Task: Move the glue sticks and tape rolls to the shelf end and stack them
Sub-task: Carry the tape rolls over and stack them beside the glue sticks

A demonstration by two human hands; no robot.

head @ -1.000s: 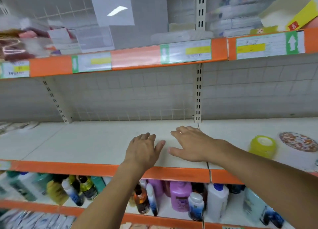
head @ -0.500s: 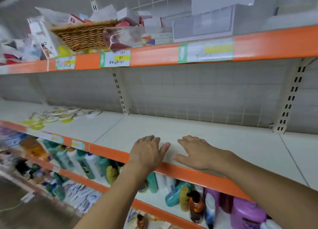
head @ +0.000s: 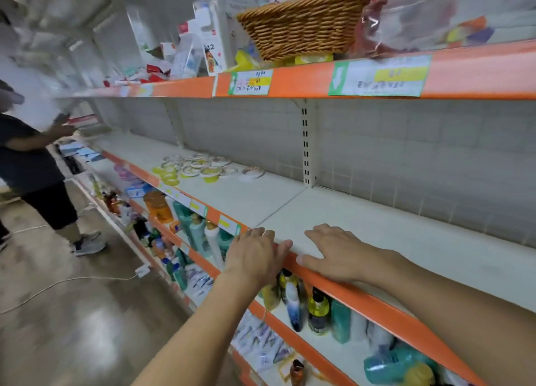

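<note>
Head view puts the tape rolls (head: 203,166) well down the shelf (head: 406,235) to my left, lying flat in a loose cluster on the white board, mostly touching or overlapping one another. I count about a dozen: some yellow-green ones at the near edge, white-rimmed ones behind, and one set slightly apart on the right; blur keeps me from an exact figure. Glue sticks I cannot pick out at all.

Neither grip holds anything. My left hand (head: 255,258) rests over the orange front lip with fingers loosely spread, and my right hand (head: 333,255) lies palm down on the bare board just beside it, fingers apart.

I judge this to be the step between loads: hands empty, rolls well apart from them. Next I need to shift left along the shelf and gather several rolls at once.

Another person (head: 26,159) stands farther down the aisle.
</note>
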